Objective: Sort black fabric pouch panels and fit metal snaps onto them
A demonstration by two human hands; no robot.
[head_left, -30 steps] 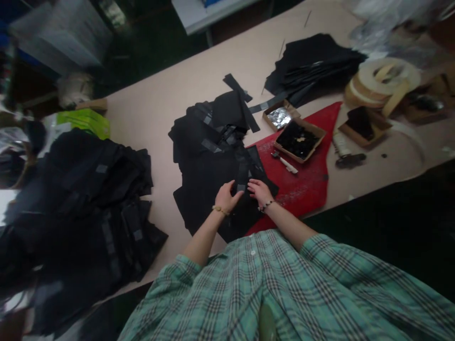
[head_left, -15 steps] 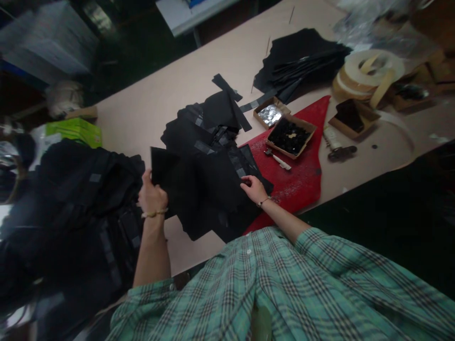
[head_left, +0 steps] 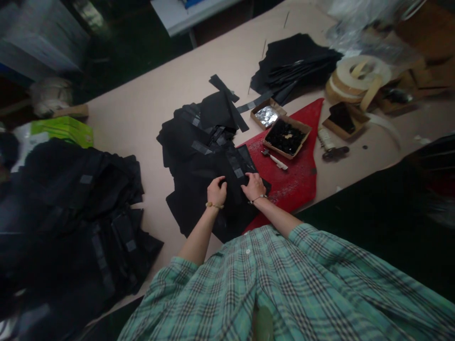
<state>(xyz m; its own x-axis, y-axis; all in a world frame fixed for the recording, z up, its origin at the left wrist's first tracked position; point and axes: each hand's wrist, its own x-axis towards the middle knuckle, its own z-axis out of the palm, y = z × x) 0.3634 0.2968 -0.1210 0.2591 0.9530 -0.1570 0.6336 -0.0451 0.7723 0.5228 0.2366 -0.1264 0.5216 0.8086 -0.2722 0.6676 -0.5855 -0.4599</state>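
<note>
Both of my hands are over a layered pile of flat black pieces [head_left: 192, 189], which look like fabric or thin sheet material. My left hand [head_left: 216, 191] has its fingers curled down onto the top piece, near the pile's middle. Just to the right, my right hand [head_left: 254, 187] pinches at the same black piece, close to a small grey patch [head_left: 238, 173] on a dark strip. The fingertips of both hands are partly hidden. Loose black strips [head_left: 223, 87] lie at the pile's far end.
A red mat [head_left: 295, 175] carries a box of small black parts [head_left: 287, 137] and a white-handled tool [head_left: 275, 160]. Nearby are a box of silvery pieces [head_left: 266, 116], a hammer-like tool [head_left: 330, 147] and tape rolls [head_left: 359, 76]. More black stacks lie left [head_left: 71, 189] and at the back [head_left: 295, 61].
My left hand has moved right, from the raised left edge of a black piece to beside my right hand. That edge is no longer held up. My right hand has barely shifted.
</note>
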